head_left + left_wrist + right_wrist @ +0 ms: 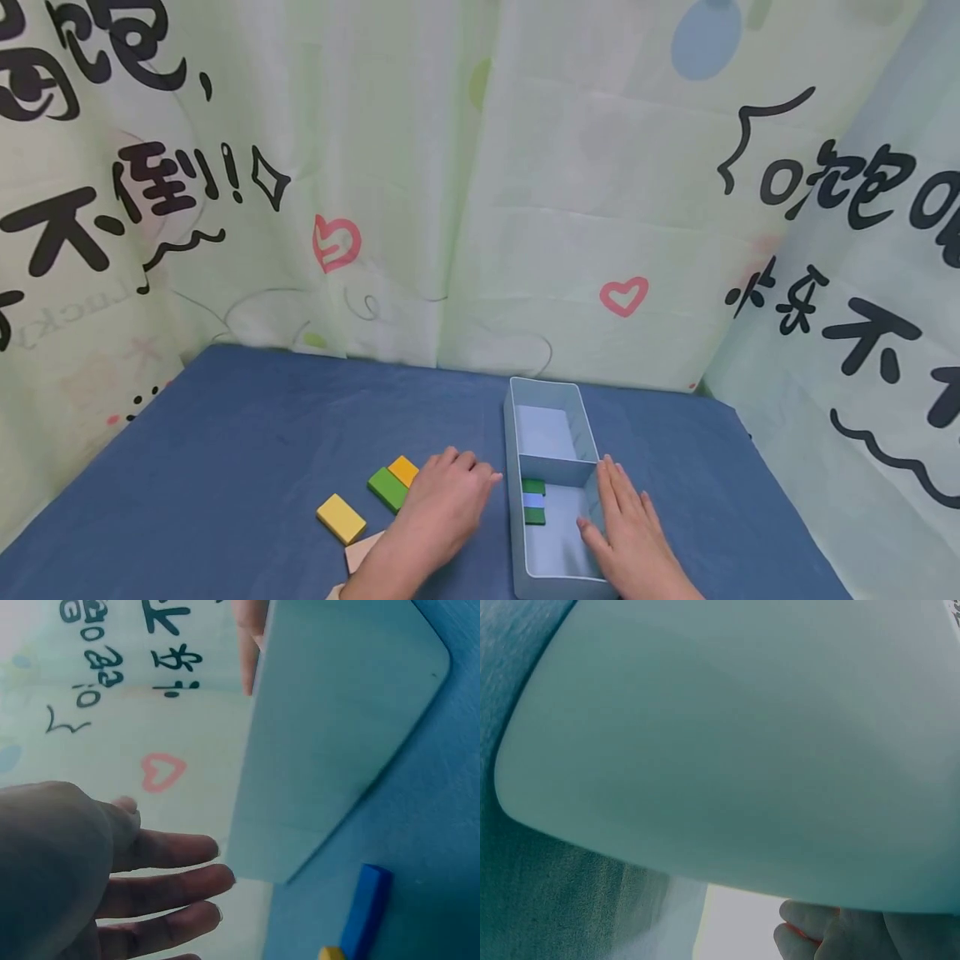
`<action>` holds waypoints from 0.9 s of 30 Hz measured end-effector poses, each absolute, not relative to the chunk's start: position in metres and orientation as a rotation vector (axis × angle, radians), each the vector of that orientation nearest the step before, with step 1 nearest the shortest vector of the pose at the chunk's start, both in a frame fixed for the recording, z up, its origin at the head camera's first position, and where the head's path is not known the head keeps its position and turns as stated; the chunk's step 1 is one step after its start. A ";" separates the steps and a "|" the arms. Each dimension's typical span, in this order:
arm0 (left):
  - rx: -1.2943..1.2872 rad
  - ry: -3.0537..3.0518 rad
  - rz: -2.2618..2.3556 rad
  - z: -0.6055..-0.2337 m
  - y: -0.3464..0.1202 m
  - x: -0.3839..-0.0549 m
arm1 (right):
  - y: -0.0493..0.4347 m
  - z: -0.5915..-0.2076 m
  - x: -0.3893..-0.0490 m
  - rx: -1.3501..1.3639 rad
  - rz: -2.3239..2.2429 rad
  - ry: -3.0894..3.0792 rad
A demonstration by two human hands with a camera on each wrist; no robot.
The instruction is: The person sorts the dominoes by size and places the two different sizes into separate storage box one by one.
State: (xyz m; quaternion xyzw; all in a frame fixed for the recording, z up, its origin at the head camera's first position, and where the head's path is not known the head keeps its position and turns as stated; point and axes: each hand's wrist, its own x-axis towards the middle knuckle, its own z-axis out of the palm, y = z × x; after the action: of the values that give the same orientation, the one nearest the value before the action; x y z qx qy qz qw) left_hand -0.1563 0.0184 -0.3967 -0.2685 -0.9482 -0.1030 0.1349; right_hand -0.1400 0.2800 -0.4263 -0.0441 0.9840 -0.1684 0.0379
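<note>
My left hand (450, 508) hovers above the cloth, left of a pale blue two-compartment box (550, 577). In the left wrist view its fingers (176, 889) are spread and hold nothing. With fingers straight, my right hand (633, 537) rests along the box's right wall. Inside the near compartment, two green blocks (535, 517) and a light blue block (533, 501) line the left wall. Nearest my left hand are a green block (387, 489) and an orange-yellow block (403, 471). A yellow block (341, 518) and a partly hidden beige block (362, 552) lie closer in.
A dark blue cloth (247, 467) covers the table. Printed curtains (525, 208) surround its back and sides. The box's far compartment (545, 429) shows a bare floor. In the left wrist view a blue block (366, 911) lies beside a bit of yellow.
</note>
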 end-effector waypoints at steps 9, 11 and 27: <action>-0.736 -2.772 -0.343 -0.412 0.009 -0.156 | 0.279 -0.427 -0.139 -0.137 -0.522 3.016; -0.725 -2.756 -0.362 -0.414 0.008 -0.157 | 0.280 -0.427 -0.138 -0.143 -0.531 3.016; -0.675 -2.917 -0.395 -0.416 0.002 -0.161 | 0.279 -0.423 -0.137 -0.163 -0.515 3.024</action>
State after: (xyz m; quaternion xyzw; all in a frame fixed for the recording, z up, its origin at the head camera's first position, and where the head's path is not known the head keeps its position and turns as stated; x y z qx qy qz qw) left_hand -0.1614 0.0025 -0.4162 -0.2232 -0.9641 -0.1305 0.0606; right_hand -0.1371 0.2794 -0.4230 -0.0530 0.9838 -0.1674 0.0350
